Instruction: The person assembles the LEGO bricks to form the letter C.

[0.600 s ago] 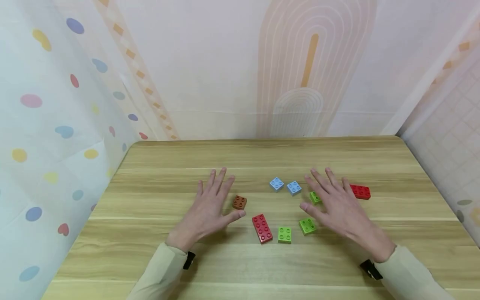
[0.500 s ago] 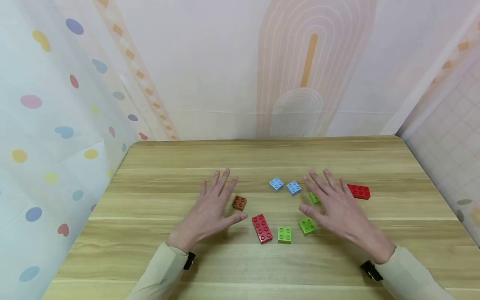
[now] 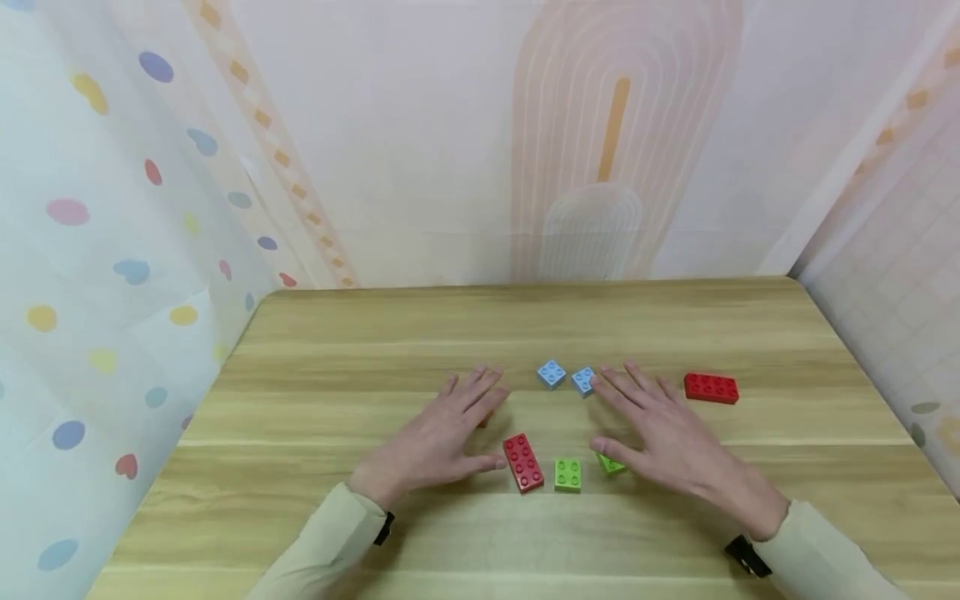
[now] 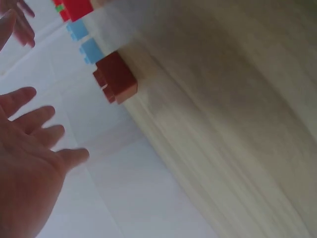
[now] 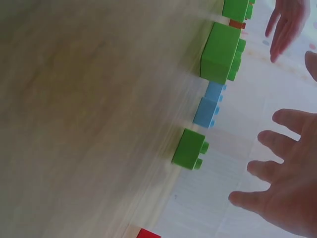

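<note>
My left hand [image 3: 442, 437] hovers palm down over the table, fingers spread, holding nothing. It covers most of a brown toy brick in the head view; the left wrist view shows that brown brick [image 4: 119, 77] standing on the wood beyond the fingers. By the left thumb lies a long red brick [image 3: 523, 462], with a lime green brick [image 3: 567, 475] beside it. My right hand [image 3: 667, 442], also spread and holding nothing, partly hides a second green brick [image 3: 611, 465] under its thumb. A third green brick [image 5: 189, 148], hidden in the head view, shows in the right wrist view.
Two light blue bricks [image 3: 551, 374] sit farther back between the hands, one overlapped by right fingertips. Another long red brick [image 3: 711, 388] lies right of the right hand. Patterned cloth [image 3: 420, 167] rises behind the wooden table [image 3: 360, 333] and along both sides.
Both hands have drawn closer together and slightly toward the person, the left moving right over the brown brick. The head view has tilted slightly. The bricks lie where they were.
</note>
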Motion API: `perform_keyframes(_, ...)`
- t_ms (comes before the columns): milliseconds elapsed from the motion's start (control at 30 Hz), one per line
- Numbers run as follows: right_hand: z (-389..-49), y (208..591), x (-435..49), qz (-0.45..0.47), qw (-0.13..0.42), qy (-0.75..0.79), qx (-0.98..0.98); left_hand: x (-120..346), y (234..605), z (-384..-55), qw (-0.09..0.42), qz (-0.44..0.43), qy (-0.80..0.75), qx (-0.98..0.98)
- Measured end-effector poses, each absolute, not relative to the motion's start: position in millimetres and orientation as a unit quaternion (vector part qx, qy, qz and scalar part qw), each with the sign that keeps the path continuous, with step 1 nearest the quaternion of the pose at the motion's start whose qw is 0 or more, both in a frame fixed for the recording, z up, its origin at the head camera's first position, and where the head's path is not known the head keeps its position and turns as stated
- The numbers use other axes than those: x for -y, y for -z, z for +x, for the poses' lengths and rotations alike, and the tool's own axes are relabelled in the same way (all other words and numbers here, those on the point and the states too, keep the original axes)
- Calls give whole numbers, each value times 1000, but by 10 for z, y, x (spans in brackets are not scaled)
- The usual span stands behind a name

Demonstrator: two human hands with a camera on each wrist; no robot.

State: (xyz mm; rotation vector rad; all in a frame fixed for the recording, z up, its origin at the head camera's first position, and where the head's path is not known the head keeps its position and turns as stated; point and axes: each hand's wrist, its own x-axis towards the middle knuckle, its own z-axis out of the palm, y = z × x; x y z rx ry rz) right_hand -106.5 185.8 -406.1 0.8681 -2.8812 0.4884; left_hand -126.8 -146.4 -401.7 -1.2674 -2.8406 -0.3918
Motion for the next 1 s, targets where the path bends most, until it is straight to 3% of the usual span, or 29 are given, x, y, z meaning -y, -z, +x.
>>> perform_keyframes(533, -1038, 4053, -1707, 322, -42, -227, 918, 1321, 4106, -1401, -90, -503, 122, 851)
perform_keyframes(800, -1040, 4066, -1605, 347, -75, -207, 912, 1306, 4133, -1436, -88, -521, 104, 843)
perform_keyframes(1000, -1049, 4098, -1522, 391, -66, -175, 901, 1330, 4124, -1428, -80, -521, 91, 845)
